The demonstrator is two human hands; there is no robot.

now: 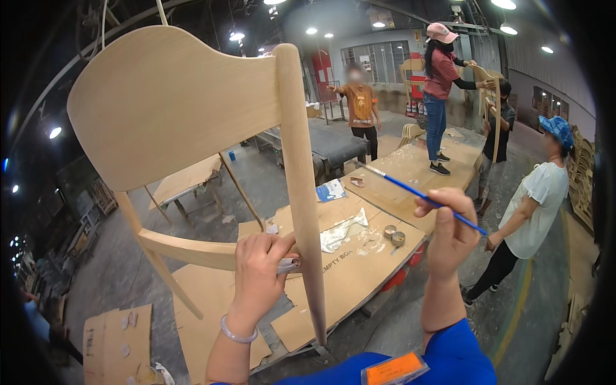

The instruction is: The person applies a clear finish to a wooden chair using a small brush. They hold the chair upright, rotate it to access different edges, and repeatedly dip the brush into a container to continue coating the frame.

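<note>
A pale wooden chair frame with a broad curved back panel fills the left of the view, its round post slanting down the middle. My left hand is closed round the lower crosspiece where it meets that post; a small greyish-white piece shows at its fingertips, too unclear to name. Right of the post, my right hand pinches a slim paintbrush with a blue handle. The brush points up and left over the table, its tip apart from the wood.
Cardboard covers the worktable, with two small open tins, a crumpled white sheet and a packet. A person in a pink cap stands on the tabletop beyond. Another in a white shirt is at the right.
</note>
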